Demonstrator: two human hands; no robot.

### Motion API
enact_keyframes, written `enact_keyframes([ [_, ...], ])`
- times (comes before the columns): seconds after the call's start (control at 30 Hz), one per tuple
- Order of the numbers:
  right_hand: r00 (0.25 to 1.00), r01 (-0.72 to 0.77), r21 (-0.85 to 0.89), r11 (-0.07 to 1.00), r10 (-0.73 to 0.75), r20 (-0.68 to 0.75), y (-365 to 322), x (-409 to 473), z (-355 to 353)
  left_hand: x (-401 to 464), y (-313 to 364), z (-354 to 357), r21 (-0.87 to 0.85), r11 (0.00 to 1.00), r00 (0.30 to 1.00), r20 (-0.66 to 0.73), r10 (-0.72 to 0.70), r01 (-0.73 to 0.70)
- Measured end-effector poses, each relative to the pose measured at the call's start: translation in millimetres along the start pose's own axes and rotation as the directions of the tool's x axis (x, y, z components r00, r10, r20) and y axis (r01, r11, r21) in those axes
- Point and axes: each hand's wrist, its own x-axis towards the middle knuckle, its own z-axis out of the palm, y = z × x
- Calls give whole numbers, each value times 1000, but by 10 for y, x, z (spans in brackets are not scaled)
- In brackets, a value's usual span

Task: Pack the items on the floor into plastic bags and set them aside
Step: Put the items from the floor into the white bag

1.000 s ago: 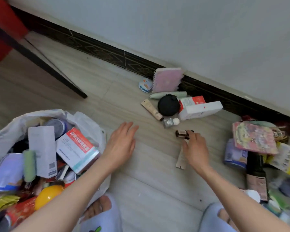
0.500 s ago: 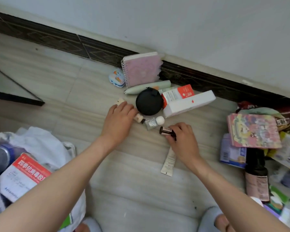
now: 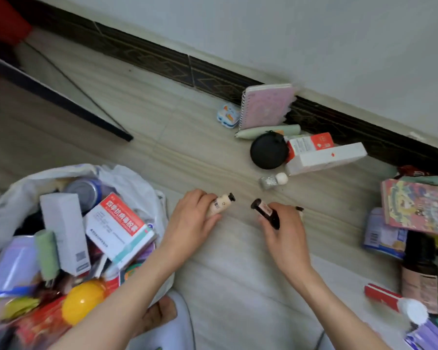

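Observation:
A white plastic bag (image 3: 134, 178) stands open at the left, full of boxes, cans and a yellow ball. My left hand (image 3: 190, 221) is just right of the bag and grips a beige tube with a dark cap (image 3: 220, 204). My right hand (image 3: 286, 236) holds a small dark brown bottle (image 3: 266, 215) above the floor; a second thin item pokes out behind its fingers. On the floor beyond lie a small glitter bottle with a white cap (image 3: 273, 181), a round black pouch (image 3: 269, 151), white and red boxes (image 3: 324, 157), a pale green tube (image 3: 268, 131) and a pink spiral notebook (image 3: 266, 106).
A second pile at the right holds a colourful booklet (image 3: 417, 205), a dark bottle (image 3: 419, 269), cans and packets. A small blue-white case (image 3: 228, 115) sits by the dark skirting board (image 3: 162, 64). A black bar (image 3: 61, 99) crosses the floor at the left. My knees are at the bottom edge.
My left hand picked the beige tube off the floor and drew back toward the bag. My right hand lifted the brown bottle. The view swung back left, showing the bag again.

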Motion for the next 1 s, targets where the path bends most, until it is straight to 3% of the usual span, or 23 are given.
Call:
enact_keyframes([
  [0.13,990,-139,250,958,128,58,-611,-325,177,-439,64,-531,-64,996,974,-214,-77,65],
  [0.2,990,-123,306,944,97,100,-938,-439,251,-671,13,-806,-101,987,943,-296,-152,128],
  [0.37,963,-15,286,958,-63,260,-1637,-663,465,-1267,-345,-1303,-65,927,835,-415,-362,370],
  [0.47,915,-19,247,969,-82,394,-1889,-814,735,-1614,-572,-1403,0,820,739,-436,-515,572],
  [0.53,886,-27,190,981,-65,459,-2043,-903,892,-1767,-680,-1464,21,778,708,-431,-560,628],
  [0.7,860,17,227,974,-130,494,-2323,-923,1117,-1791,-881,-1685,17,763,666,-501,-553,646],
  [0.83,867,135,249,959,-236,438,-2511,-801,1218,-1580,-944,-1729,-110,747,604,-518,-606,655],
  [0.9,880,137,282,950,-247,405,-2573,-748,1259,-1509,-961,-1671,-130,760,612,-515,-600,636],
  [1.0,921,26,390,920,-174,348,-2632,-712,1300,-1530,-932,-1548,-140,794,662,-479,-577,591],
])
